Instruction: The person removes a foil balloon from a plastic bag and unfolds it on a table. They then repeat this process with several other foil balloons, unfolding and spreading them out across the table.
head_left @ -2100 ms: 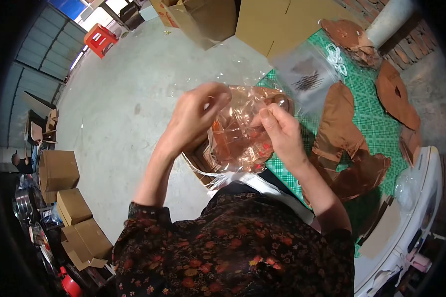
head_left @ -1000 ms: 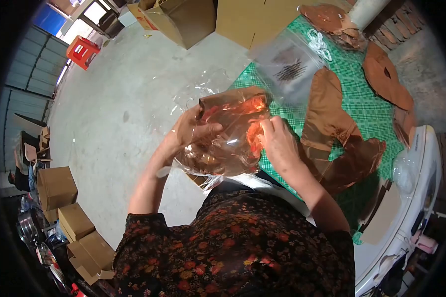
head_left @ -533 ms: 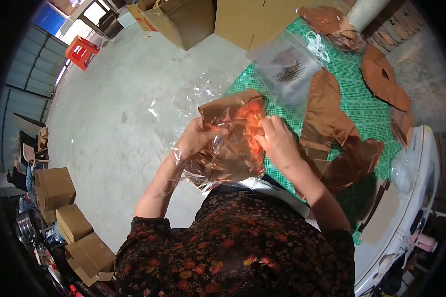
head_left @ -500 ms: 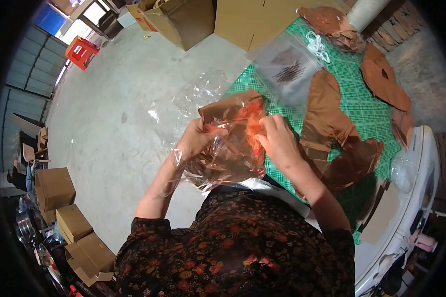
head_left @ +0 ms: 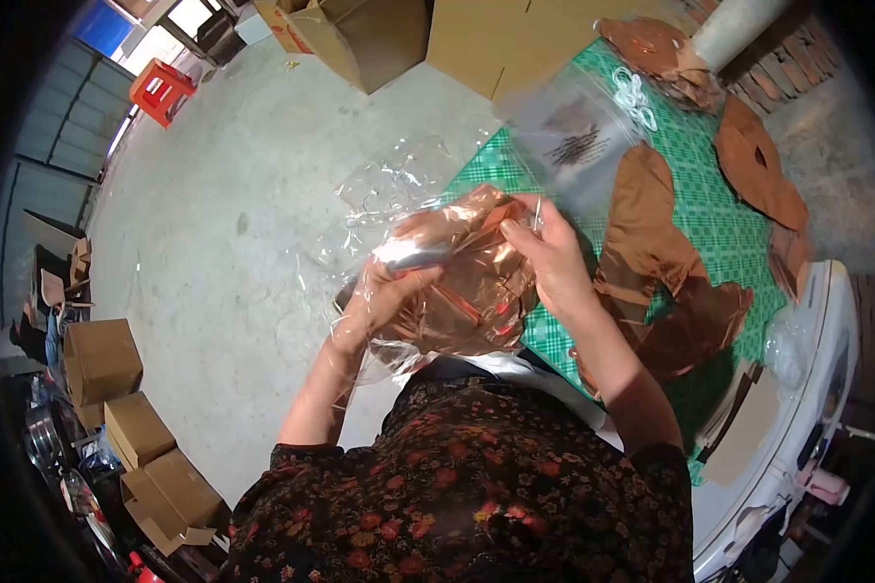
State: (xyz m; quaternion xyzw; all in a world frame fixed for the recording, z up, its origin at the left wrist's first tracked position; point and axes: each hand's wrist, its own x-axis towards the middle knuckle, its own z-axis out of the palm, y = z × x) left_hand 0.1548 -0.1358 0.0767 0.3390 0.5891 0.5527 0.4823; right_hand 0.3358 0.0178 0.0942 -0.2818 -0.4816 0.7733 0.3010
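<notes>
In front of my body, both hands hold a crinkled clear plastic bag point(head_left: 389, 185) with a folded, shiny brown piece point(head_left: 476, 282) of foil or satin-like material. My left hand point(head_left: 389, 301) is closed on its left side, the thumb lying across the front and film draped over the wrist. My right hand point(head_left: 554, 253) pinches the upper right edge between thumb and fingers. Small red-orange patches show on the brown surface. To the right, a larger curved brown piece point(head_left: 642, 223) lies flat on the green checked tablecloth point(head_left: 710, 228).
A printed clear bag point(head_left: 564, 136) and white cord point(head_left: 634, 97) lie on the cloth. More brown pieces point(head_left: 749, 160) rest along its far right edge, near a white machine point(head_left: 797, 418). Cardboard boxes point(head_left: 136, 428) stand at left; a red stool point(head_left: 162, 92) is farther back.
The right hand has risen slightly to the upper edge of the brown piece. The brown piece is spread wider, and the bright orange patch at its right has mostly gone from view.
</notes>
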